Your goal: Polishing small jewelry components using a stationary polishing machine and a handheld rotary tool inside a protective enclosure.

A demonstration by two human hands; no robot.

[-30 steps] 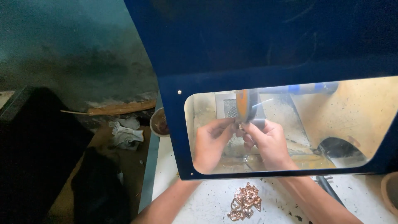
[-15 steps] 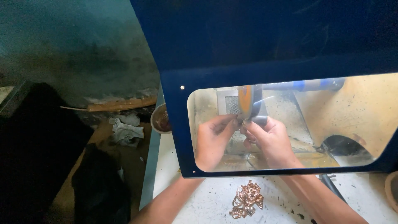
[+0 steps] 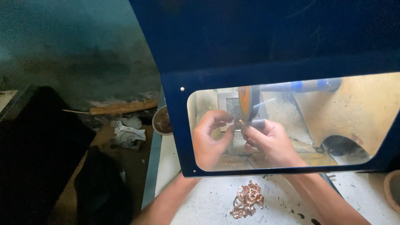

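Head view shows the left hand (image 3: 209, 141) and right hand (image 3: 268, 139) pinching one tiny metal piece (image 3: 240, 121) together, just beside the orange wheel (image 3: 244, 104), with copper pieces (image 3: 248, 199) lying below the hands.

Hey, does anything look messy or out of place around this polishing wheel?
Nothing looks damaged. Copper-coloured metal pieces lie in a loose heap on the speckled white bench, and a crumpled rag sits on the floor. Both hands work at the orange wheel.

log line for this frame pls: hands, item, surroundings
left hand + right hand: pinch small metal piece at orange wheel | behind blue shield window | copper pieces on white bench
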